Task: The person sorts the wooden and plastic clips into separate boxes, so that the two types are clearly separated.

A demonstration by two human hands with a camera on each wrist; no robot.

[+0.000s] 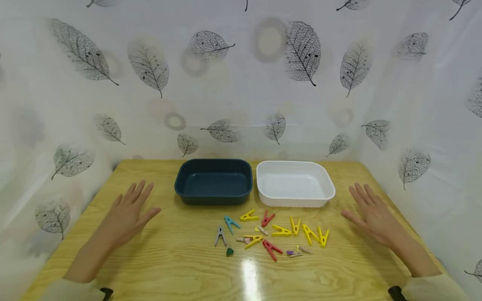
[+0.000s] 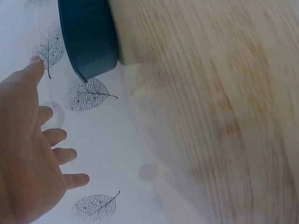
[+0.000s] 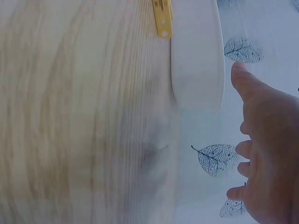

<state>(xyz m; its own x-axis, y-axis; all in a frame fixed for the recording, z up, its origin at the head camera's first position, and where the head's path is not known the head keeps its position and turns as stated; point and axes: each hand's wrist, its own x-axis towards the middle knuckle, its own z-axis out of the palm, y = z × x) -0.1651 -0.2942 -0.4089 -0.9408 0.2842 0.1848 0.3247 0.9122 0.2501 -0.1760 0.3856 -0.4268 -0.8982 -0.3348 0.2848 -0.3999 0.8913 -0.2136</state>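
Wears plain off-white sleeves: left sleeve (image 1: 69, 291) near the left edge of the surface (image 1: 180, 271), right sleeve (image 1: 433, 288) near its right edge. Carries a small black left fitting (image 1: 107, 292) and matching right fitting (image 1: 396, 292), both partly cut from view. Leaves left hand (image 1: 128, 215) and right hand (image 1: 373, 215) bare.

The right hand (image 3: 275, 140), thumb and fingers apart, holds nothing near the white tub (image 3: 198, 60). A yellow peg (image 3: 163, 23) lies beside it on the wooden surface (image 3: 74, 116); leaf-print sheeting (image 3: 198, 196) hangs behind.
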